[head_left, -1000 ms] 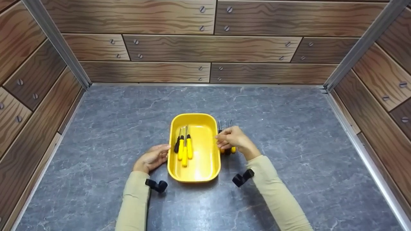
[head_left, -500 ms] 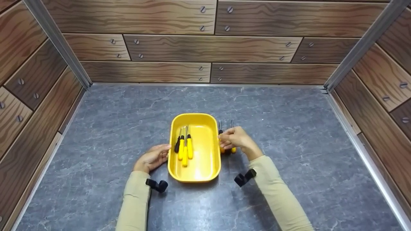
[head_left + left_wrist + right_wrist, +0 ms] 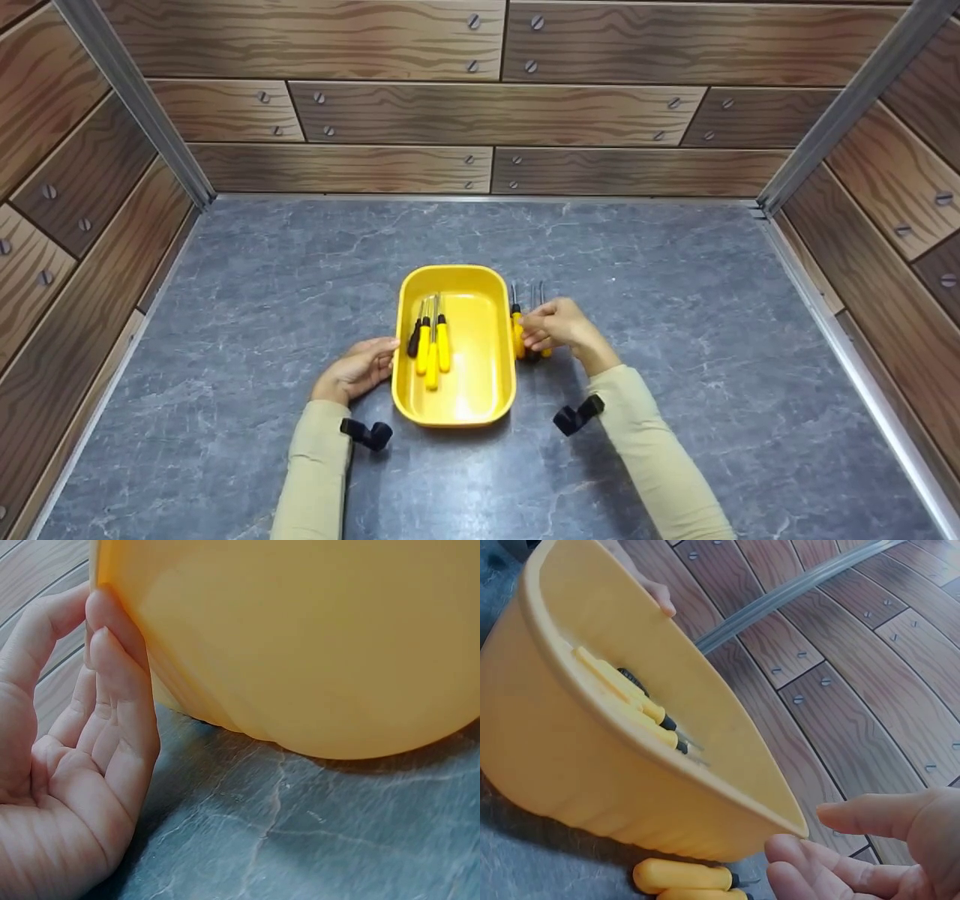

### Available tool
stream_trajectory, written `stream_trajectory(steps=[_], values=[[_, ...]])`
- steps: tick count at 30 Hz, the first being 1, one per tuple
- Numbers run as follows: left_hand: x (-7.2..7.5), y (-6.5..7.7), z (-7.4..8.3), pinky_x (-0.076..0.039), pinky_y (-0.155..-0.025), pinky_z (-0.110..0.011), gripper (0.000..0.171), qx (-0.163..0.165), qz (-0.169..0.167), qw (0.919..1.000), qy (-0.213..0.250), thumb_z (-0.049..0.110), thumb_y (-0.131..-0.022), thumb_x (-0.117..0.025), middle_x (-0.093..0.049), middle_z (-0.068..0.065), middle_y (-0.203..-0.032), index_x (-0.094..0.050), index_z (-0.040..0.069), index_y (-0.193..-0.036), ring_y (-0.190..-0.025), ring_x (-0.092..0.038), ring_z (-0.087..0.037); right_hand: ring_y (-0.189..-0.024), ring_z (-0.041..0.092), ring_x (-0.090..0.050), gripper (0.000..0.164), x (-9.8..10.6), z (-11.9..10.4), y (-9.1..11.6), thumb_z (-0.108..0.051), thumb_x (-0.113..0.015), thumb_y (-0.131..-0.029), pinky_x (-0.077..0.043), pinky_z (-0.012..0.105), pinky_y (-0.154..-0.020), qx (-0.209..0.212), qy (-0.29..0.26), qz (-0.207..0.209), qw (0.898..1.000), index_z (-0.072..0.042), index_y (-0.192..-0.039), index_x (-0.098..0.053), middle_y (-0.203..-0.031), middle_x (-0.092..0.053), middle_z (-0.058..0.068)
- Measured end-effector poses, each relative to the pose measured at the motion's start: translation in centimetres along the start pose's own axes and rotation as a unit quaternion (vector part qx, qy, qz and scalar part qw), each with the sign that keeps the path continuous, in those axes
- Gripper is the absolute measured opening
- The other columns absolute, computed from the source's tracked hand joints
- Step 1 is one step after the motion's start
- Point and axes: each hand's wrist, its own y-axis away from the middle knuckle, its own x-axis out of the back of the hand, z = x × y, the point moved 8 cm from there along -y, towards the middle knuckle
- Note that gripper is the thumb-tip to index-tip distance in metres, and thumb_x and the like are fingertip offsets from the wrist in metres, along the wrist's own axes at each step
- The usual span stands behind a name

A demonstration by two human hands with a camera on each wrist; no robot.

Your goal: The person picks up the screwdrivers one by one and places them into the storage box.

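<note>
Just below the middle of the head view, a yellow tray [image 3: 480, 360] sits on the grey counter [image 3: 262, 300], long side running up the frame. Along its left half lie four screwdrivers [image 3: 432, 371], one black-handled and three yellow-handled, tips toward the top of the frame. Just beyond its right wall lie more loose screwdrivers [image 3: 518, 337], partly covered, so I cannot tell the exact count.

The step in hand looks like finger work over those loose tools. To do it well, I would judge, let the near side brace the tray while the other side takes one handle at a time, pinching at the thick yellow part rather than the shaft. The leftmost loose tool lies so close to the wall that fingertips could catch its neighbour or nudge the tray, so a straight, upright approach seems wise.

As for the grip, the left hand [image 3: 358, 369] pinches the tray's left rim, thumb over the edge and fingers against the outer wall. The right hand [image 3: 559, 330] is over the loose tools with thumb and fingertips slightly parted, nothing visible between them; whether its fingertips touch a handle I cannot tell.
</note>
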Motion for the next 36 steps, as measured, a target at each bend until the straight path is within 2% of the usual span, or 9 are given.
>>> stream_trajectory(steps=[9,15,21,25,29,36], values=[[0.0,0.0,-0.1,-0.053,-0.072,-0.016,0.02,0.003,0.003,1.0,0.004,0.007,-0.098,-0.049,-0.07,0.006,-0.078,-0.064,0.014,-0.086,-0.071,-0.062,-0.003,-0.05,0.005,-0.062,0.026,0.8,1.2,-0.3,-0.007,-0.062,-0.09,-0.057,0.022,-0.054,-0.012,-0.011,0.003,1.0,0.014,-0.106,-0.06,-0.06,-0.065,-0.002],[0.2,0.0,-0.1,-0.053,-0.071,-0.016,0.016,0.001,0.014,0.9999,-0.006,0.009,-0.096,-0.052,-0.069,0.007,-0.077,-0.064,0.014,-0.087,-0.07,-0.062,-0.003,-0.05,0.006,-0.062,0.008,1.1,1.8,-0.5,-0.005,-0.06,-0.091,-0.057,0.022,-0.054,-0.022,-0.021,0.006,1.0,0.003,-0.09,-0.06,-0.06,-0.064,-0.001],[0.2,-0.1,0.0,-0.052,-0.07,-0.016,0.019,0.0,0.013,0.9998,-0.012,0.008,-0.097,-0.049,-0.068,0.006,-0.076,-0.064,0.014,-0.086,-0.069,-0.061,-0.003,-0.05,0.007,-0.062,0.01,1.7,2.6,-0.7,-0.005,-0.061,-0.09,-0.057,0.022,-0.054,-0.037,-0.026,0.021,0.999,-0.002,-0.081,-0.058,-0.059,-0.064,-0.001],[0.1,0.0,0.0,-0.053,-0.072,-0.017,0.02,0.0,0.005,1.0,-0.005,0.007,-0.097,-0.048,-0.07,0.006,-0.078,-0.065,0.014,-0.086,-0.072,-0.063,-0.004,-0.05,0.008,-0.063,0.007,2.4,3.3,-0.9,-0.005,-0.062,-0.089,-0.058,0.022,-0.055,-0.049,-0.012,0.041,0.998,0.002,-0.087,-0.061,-0.059,-0.064,0.0],[0.0,0.0,0.1,-0.053,-0.073,-0.017,0.02,-0.001,0.0,1.0,-0.005,0.008,-0.097,-0.048,-0.07,0.006,-0.078,-0.064,0.014,-0.086,-0.073,-0.063,-0.004,-0.049,0.007,-0.062,0.013,2.9,3.9,-1.1,-0.004,-0.062,-0.088,-0.056,0.021,-0.053,-0.063,-0.011,0.056,0.996,0.006,-0.097,-0.063,-0.059,-0.064,0.0],[0.0,0.0,0.0,-0.053,-0.072,-0.017,0.021,0.003,0.001,1.0,-0.003,0.008,-0.097,-0.049,-0.07,0.006,-0.078,-0.064,0.014,-0.085,-0.072,-0.063,-0.004,-0.048,0.006,-0.06,0.016,3.3,4.4,-1.3,-0.004,-0.063,-0.088,-0.054,0.019,-0.051,-0.075,-0.013,0.057,0.995,0.007,-0.1,-0.062,-0.056,-0.064,-0.001]])
